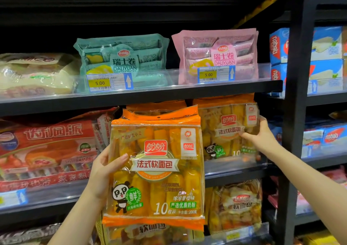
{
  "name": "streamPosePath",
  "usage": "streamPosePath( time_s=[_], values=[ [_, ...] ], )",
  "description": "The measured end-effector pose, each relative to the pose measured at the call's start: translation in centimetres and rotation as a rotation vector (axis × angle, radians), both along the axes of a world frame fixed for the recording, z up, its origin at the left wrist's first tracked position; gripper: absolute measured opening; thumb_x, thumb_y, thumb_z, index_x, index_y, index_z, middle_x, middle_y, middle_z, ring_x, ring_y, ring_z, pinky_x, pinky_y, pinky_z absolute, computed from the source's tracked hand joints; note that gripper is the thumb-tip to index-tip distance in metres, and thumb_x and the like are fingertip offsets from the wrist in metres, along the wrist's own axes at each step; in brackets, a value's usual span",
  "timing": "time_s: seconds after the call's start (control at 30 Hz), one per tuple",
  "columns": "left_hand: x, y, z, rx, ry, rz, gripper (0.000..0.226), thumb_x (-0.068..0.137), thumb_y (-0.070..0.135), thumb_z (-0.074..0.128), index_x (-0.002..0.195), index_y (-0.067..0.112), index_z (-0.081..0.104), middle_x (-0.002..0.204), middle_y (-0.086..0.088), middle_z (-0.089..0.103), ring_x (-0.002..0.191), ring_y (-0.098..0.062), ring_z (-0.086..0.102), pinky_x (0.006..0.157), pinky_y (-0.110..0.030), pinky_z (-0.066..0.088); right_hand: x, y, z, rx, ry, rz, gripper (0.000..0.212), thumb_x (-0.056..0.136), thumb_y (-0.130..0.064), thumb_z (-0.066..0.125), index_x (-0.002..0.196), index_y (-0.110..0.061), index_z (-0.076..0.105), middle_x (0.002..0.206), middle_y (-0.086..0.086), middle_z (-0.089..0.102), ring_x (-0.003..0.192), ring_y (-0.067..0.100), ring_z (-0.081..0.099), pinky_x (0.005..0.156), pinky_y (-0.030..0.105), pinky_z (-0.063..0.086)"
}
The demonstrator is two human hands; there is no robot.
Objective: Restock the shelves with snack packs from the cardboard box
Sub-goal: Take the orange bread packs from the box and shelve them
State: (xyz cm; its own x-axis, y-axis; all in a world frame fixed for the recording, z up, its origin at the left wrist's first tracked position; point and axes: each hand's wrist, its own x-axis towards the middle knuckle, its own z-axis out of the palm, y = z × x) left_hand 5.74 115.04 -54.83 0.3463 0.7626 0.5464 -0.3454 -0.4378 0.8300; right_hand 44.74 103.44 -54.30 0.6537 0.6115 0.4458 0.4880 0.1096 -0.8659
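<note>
My left hand (105, 171) grips the left edge of an orange pack of soft bread (155, 169), thumb across its front, and holds it upright in front of the middle shelf (234, 173). My right hand (261, 134) holds the right side of a second orange pack (228, 130) that stands on that shelf, thumb on its front and fingers round its edge. The held pack overlaps the left part of the shelved one. No cardboard box is in view.
The upper shelf (150, 94) carries a teal Swiss roll pack (122, 61), a pink one (217, 57) and a pale pack (35, 74) at left. Red cake packs (48, 147) fill the middle shelf's left. A black upright (298, 94) separates blue wafer boxes (326, 57).
</note>
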Motion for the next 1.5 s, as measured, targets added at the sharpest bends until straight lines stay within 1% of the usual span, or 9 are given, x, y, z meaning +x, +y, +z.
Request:
streamPosePath(
  time_s=[0.3,0.5,0.7,0.87,0.97,1.07,1.2,1.3,1.5],
  values=[
    [-0.7,1.0,-0.5,-0.001,0.020,-0.010,0.040,0.066,0.017,0.060,0.106,0.021,0.066,0.099,-0.006,0.073,0.088,-0.024,0.070,0.064,-0.027,0.057,-0.6,0.4,1.1,-0.064,0.067,-0.033,0.087,0.084,-0.008,0.067,0.148,-0.019,0.009,0.146,0.013,0.035,0.131,0.031,0.040,0.104,0.046,0.036],
    [-0.5,0.9,-0.4,0.012,0.002,0.005,0.037,0.066,0.018,0.060,0.102,0.024,0.066,0.092,0.000,0.074,0.081,-0.016,0.070,0.060,-0.021,0.054,-4.5,-0.6,1.2,0.078,-0.257,-0.209,0.085,0.083,-0.013,0.068,0.147,-0.014,0.013,0.150,0.010,0.022,0.137,0.024,0.026,0.108,0.038,0.028],
    [-0.3,0.2,-0.2,0.009,-0.017,-0.018,0.035,0.066,0.017,0.061,0.099,0.028,0.069,0.093,-0.001,0.074,0.083,-0.018,0.070,0.060,-0.023,0.055,-10.1,-0.8,2.2,0.005,-0.370,-0.032,0.079,0.086,-0.034,0.064,0.148,-0.021,0.018,0.154,0.002,0.022,0.140,0.019,0.024,0.113,0.041,0.026],
    [-0.6,-0.3,-0.2,-0.015,-0.037,-0.034,0.045,0.061,0.028,0.072,0.105,0.026,0.067,0.101,-0.007,0.072,0.090,-0.028,0.069,0.067,-0.034,0.057,-15.5,-1.6,3.4,-0.087,-0.237,0.286,0.069,0.080,-0.060,0.040,0.141,-0.026,0.034,0.134,-0.002,0.051,0.111,0.015,0.057,0.089,0.035,0.051],
    [-0.9,-0.4,0.1,-0.006,-0.067,0.007,0.040,0.062,0.025,0.070,0.102,0.026,0.067,0.095,-0.001,0.073,0.086,-0.022,0.070,0.063,-0.026,0.056,-17.0,-2.2,4.1,-0.123,-0.187,0.368,0.053,0.083,-0.060,0.033,0.127,-0.032,0.044,0.113,-0.011,0.060,0.082,0.013,0.065,0.067,0.033,0.058],
    [-1.3,-0.5,0.3,0.011,-0.061,0.004,0.044,0.062,0.026,0.070,0.106,0.024,0.066,0.098,-0.002,0.073,0.087,-0.022,0.070,0.063,-0.027,0.056,-18.1,-2.4,4.5,-0.179,-0.185,0.436,0.053,0.076,-0.061,0.047,0.121,-0.034,0.042,0.114,-0.013,0.060,0.084,0.005,0.063,0.061,0.020,0.055],
    [-1.6,-0.9,0.3,0.028,-0.042,0.000,0.042,0.068,0.019,0.063,0.109,0.019,0.063,0.097,-0.002,0.073,0.086,-0.022,0.070,0.061,-0.025,0.055,-18.7,-2.1,4.6,-0.298,-0.212,0.388,0.068,0.074,-0.049,0.069,0.129,-0.029,0.035,0.116,-0.014,0.053,0.104,0.011,0.060,0.068,0.026,0.058],
    [-1.8,-1.2,0.1,0.030,-0.024,-0.026,0.043,0.068,0.020,0.063,0.111,0.019,0.062,0.097,-0.004,0.073,0.085,-0.023,0.070,0.060,-0.025,0.055,-18.7,-2.2,4.5,-0.363,-0.157,0.404,0.061,0.074,-0.047,0.071,0.122,-0.031,0.037,0.108,-0.014,0.054,0.097,0.012,0.061,0.065,0.027,0.057],
    [-2.4,-1.4,-0.1,0.057,0.059,-0.064,0.087,0.045,0.058,0.082,0.121,0.025,0.057,0.112,-0.006,0.068,0.099,-0.027,0.067,0.070,-0.031,0.056,-18.5,-2.7,3.9,-0.362,-0.017,0.476,0.037,0.075,-0.039,0.072,0.107,-0.033,0.052,0.109,-0.007,0.066,0.094,0.012,0.066,0.066,0.031,0.059]
  ],
)
